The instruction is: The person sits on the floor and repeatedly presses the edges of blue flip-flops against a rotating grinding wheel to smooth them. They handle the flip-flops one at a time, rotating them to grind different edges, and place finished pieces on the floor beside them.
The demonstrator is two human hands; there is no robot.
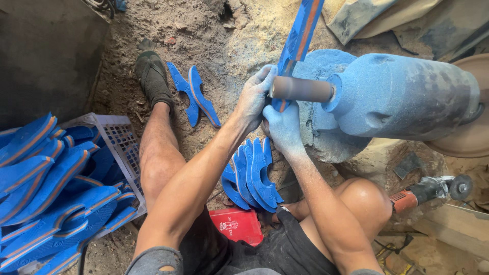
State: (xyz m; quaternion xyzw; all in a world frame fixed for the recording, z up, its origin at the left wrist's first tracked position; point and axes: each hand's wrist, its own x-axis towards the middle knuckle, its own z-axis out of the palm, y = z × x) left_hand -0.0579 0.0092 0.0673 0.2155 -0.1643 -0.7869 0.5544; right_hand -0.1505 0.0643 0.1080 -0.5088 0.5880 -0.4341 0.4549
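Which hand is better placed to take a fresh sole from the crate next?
Left, probably. The left hand and right hand both hold the blue sole at the spinning drum, but the crate of soles sits on the person's left side, beside the left leg, so the right would cross over.

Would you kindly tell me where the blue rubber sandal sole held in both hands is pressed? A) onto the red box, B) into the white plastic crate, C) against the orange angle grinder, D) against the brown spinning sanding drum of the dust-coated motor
D: both hands hold the blue rubber sandal sole against the brown sanding drum projecting from the blue-dusted motor.
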